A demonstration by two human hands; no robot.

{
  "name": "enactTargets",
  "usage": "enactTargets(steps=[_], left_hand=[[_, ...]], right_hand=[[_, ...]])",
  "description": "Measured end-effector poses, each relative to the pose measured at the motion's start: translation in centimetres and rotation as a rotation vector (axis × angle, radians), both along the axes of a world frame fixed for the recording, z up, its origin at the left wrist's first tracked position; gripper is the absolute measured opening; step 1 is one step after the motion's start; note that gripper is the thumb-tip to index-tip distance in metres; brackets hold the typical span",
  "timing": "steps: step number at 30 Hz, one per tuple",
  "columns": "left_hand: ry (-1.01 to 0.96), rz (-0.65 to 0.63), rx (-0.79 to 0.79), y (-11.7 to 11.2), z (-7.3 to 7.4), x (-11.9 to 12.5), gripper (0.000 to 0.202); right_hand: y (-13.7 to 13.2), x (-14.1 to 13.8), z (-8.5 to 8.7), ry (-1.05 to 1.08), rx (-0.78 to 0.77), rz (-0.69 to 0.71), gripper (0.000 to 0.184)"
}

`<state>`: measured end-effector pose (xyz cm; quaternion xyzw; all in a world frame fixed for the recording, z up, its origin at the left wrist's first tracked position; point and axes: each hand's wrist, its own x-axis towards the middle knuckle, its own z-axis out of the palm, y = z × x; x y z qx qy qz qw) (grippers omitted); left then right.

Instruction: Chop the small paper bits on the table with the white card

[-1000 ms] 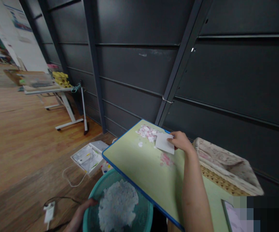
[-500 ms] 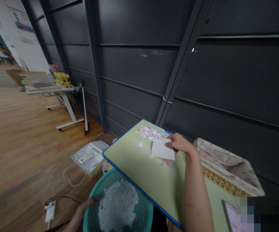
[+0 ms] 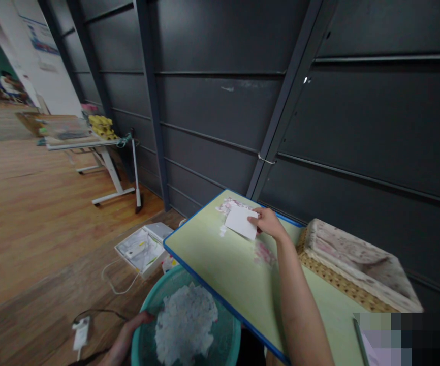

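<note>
My right hand (image 3: 266, 221) is closed on the edge of a white card (image 3: 242, 222), holding it over the green table (image 3: 220, 269) with the blue rim. Behind the card, and partly covered by it, lies a heap of small white and pink flakes (image 3: 227, 204). A smaller pink patch of flakes (image 3: 263, 253) lies nearer to me, below the hand. My left hand (image 3: 134, 328) grips the rim of a teal plastic basket (image 3: 147, 305) below the table's front edge. Inside the basket is a pile of whitish flakes (image 3: 185, 325).
A cloth-lined woven basket (image 3: 357, 269) stands at the table's right, near a phone-like object (image 3: 363, 340), partly blurred out. An open white box (image 3: 139, 249) and a power strip (image 3: 81, 333) lie on the floor. A white-legged table (image 3: 86, 144) stands farther left. A dark panelled wall (image 3: 212, 107) rises behind.
My right hand has moved the white card left and away from me, onto the heap of flakes, and the pink patch shows more. The left hand stays on the basket rim.
</note>
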<state>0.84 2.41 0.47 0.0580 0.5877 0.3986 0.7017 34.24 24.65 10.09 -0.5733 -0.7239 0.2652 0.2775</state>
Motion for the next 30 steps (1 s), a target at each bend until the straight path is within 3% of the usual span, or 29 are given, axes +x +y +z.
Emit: enactTargets(steps=[3,9,19,24,30], left_hand=[[-0.006,-0.005,-0.004,0.1,0.3,0.2,0.015],[0.013,0.0,0.011,0.1,0.7,0.3,0.016],[0.021,0.024,0.006,0.2,0.6,0.2,0.011],[-0.001,0.014,0.023,0.2,0.2,0.0,0.009],[-0.001,-0.001,0.049,0.0,-0.1,0.0,0.014]], right_hand=[[-0.1,-0.1,0.0,-0.048,0.012,0.004,0.018],[-0.8,0.0,0.8,0.037,-0.145,0.138,0.018],[-0.8,-0.3,0.6,0.077,-0.15,0.131,0.021],[-1.4,0.0,1.4,0.054,-0.245,0.15,0.021],[-1.9,0.2,2.3,0.048,-0.236,0.134,0.017]])
